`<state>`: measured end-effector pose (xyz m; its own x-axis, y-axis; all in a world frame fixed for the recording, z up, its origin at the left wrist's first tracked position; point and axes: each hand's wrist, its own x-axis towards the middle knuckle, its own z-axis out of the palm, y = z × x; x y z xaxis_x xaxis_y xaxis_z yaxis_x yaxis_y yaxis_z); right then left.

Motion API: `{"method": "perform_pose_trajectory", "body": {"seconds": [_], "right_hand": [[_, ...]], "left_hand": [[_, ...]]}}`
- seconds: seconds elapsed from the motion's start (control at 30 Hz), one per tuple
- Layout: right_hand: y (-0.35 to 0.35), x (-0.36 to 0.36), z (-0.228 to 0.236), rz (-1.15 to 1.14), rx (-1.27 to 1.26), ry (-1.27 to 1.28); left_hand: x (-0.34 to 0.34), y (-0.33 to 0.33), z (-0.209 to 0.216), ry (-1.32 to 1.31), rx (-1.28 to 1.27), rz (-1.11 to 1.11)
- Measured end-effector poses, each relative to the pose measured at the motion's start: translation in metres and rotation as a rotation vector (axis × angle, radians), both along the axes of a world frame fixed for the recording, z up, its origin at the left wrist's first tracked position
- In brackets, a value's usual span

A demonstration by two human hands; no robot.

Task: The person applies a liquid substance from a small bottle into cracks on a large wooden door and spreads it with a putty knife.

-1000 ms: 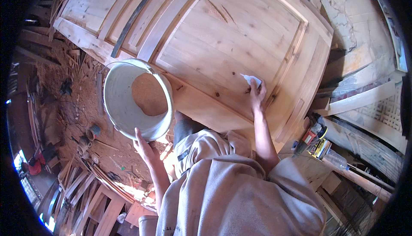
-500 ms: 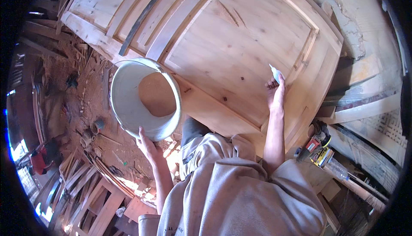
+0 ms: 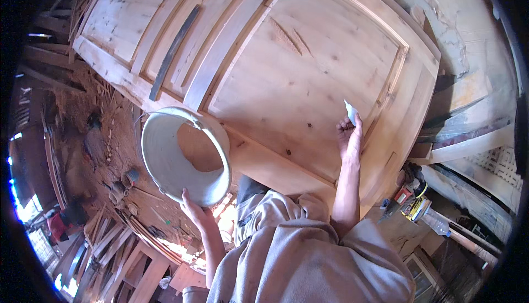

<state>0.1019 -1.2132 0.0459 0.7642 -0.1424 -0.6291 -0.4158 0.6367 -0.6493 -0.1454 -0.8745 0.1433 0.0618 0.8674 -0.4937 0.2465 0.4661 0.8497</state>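
A pale bucket (image 3: pixel 165 151) is tilted at the near edge of a wooden panelled door (image 3: pixel 259 82), its mouth toward me. Inside it a light-brown layer (image 3: pixel 199 148) shows, probably sawdust. My left hand (image 3: pixel 195 212) grips the bucket's near rim, thumb over the edge and fingers hidden beneath. Over the right part of the door, my right hand (image 3: pixel 350 140) is closed round a small white squeeze bottle (image 3: pixel 351 113) whose thin pointed nozzle aims up and away from me. Two small piles of sawdust (image 3: pixel 286 35) lie on the door's large panel.
A dark flat strip (image 3: pixel 175 52) lies across the door's left part. Wood scraps (image 3: pixel 102 248) and pots (image 3: pixel 130 178) litter the floor at left. On the right are a clear plastic bottle (image 3: pixel 438 223), a yellow box (image 3: pixel 413 206) and stacked boards (image 3: pixel 468 140).
The bucket and my left hand sit lower in view, as does my right hand with the squeeze bottle. The view itself has shifted slightly. Both grips are the same.
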Motion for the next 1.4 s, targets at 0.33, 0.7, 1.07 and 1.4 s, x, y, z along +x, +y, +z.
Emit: {"method": "perform_pose_trajectory", "body": {"seconds": [0.33,0.7,1.07,1.4], "right_hand": [[-0.007,0.062,0.002,-0.017,-0.221,-0.070],[-0.007,0.103,0.023,-0.083,-0.042,-0.096],[-0.007,0.086,0.015,-0.103,-0.055,-0.062],[0.072,0.204,-0.007,0.285,-0.293,-0.235]], "left_hand": [[0.016,0.020,0.002,0.062,-0.056,-0.021],[0.020,0.031,0.014,0.089,0.090,-0.116],[0.040,0.076,0.030,0.269,0.285,-0.155],[0.037,0.073,0.013,0.355,0.407,-0.169]]}}
